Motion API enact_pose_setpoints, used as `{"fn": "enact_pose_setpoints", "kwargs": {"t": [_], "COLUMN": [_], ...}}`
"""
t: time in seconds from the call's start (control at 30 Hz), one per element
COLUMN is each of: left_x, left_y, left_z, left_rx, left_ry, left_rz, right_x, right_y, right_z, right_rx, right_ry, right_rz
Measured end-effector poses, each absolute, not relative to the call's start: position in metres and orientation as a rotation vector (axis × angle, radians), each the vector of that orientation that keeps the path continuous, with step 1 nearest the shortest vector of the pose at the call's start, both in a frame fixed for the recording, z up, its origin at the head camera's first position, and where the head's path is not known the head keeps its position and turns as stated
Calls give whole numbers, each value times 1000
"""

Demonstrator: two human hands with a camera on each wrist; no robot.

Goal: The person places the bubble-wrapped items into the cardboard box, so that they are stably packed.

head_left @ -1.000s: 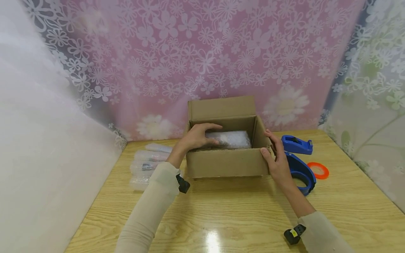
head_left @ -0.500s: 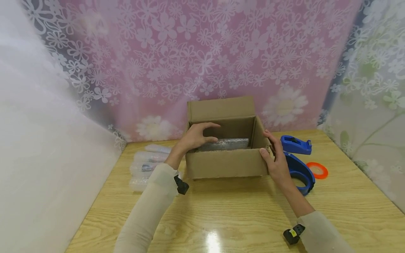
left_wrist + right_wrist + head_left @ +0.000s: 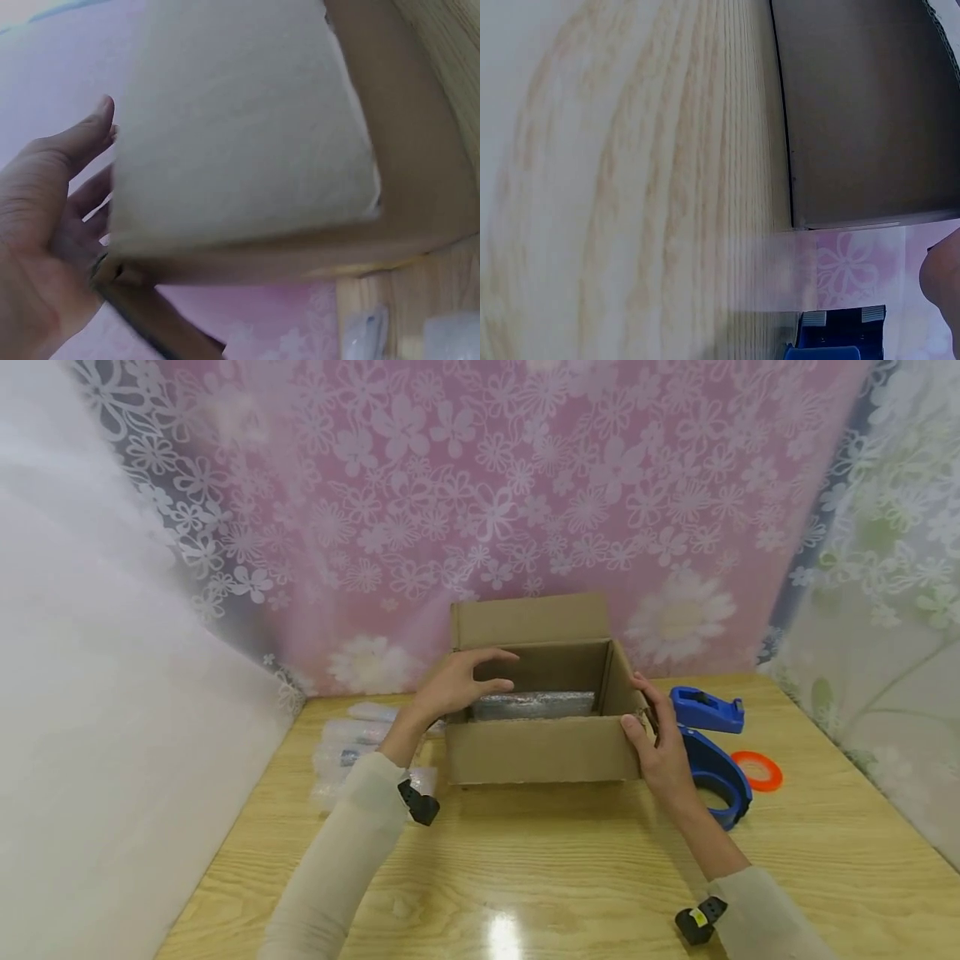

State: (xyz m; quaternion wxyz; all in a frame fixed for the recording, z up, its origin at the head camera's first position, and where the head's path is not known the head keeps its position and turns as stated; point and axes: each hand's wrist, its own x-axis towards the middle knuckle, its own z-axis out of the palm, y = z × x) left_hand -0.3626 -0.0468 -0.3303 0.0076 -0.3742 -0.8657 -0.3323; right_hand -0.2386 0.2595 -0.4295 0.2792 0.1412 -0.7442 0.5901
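An open cardboard box [image 3: 542, 750] stands on the table, its back flap raised. Inside lies a bubble-wrapped package [image 3: 534, 705], partly hidden by the front wall. My left hand [image 3: 456, 682] is over the box's left edge, thumb and fingers spread apart with nothing between them. The left wrist view shows the same hand [image 3: 56, 217] beside a cardboard flap [image 3: 240, 120]. At the right front corner my right hand [image 3: 660, 758] grips the box, thumb in front and fingers along the side. Only a bit of that hand [image 3: 941, 281] enters the right wrist view.
Several bubble-wrapped rolls [image 3: 352, 732] lie left of the box, partly behind the left arm. On the right are a small blue tape dispenser [image 3: 707, 710], a larger blue dispenser [image 3: 716, 768] and a red-orange tape roll [image 3: 767, 774]. A floral curtain [image 3: 525, 510] hangs behind the table.
The wrapped package has dropped lower in the box and now shows a narrow silvery upper edge. My left hand has shifted slightly left. The right hand keeps its grip on the box.
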Motion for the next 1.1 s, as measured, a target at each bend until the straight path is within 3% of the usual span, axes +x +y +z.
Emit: {"fn": "enact_pose_setpoints", "kwargs": {"t": [0.27, 0.73, 1.1], "left_x": [-355, -338, -324], "left_y": [-85, -156, -203], "left_z": [-321, -314, -331], "left_rx": [-1165, -1074, -1017], "left_ry": [-2680, -2705, -2810], "left_rz": [-1138, -1030, -939], "right_x": [-253, -229, -249], "right_y": [268, 255, 267], "right_z": [-447, -419, -444], "right_rx": [364, 350, 351], "right_ry": [-2007, -2035, -2027], "right_rz": [1549, 1550, 1534]}}
